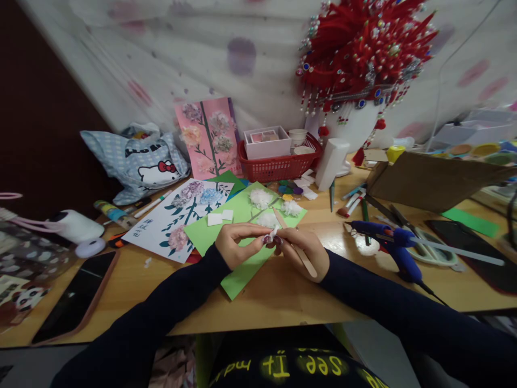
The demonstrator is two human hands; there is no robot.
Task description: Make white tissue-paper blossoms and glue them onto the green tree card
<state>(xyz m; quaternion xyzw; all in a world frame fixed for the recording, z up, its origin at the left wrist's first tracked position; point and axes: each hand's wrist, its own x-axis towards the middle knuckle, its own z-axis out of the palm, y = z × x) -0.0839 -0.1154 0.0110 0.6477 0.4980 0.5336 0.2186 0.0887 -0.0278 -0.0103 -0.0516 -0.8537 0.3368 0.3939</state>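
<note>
My left hand (238, 245) and my right hand (306, 249) meet above a light green paper (242, 277), fingertips closed on a small scrunched white paper piece (274, 231). A flat wooden stick (305, 261) is also held in my right hand, lying slantwise across the fingers. Just beyond my fingers, fluffy white paper flowers (260, 198) rest on the green paper. Two small stacks of white paper squares (215, 219) lie on its left part. My fingers partly hide the white piece and one of the flowers.
A blue hot glue gun (398, 240) lies right of my right arm, near scissors (399, 215) and a dark phone (464, 242). Behind are a red basket (266, 170), a white bottle (332, 161) and a pink flower picture (210, 137). Another phone (76, 296) lies at the left.
</note>
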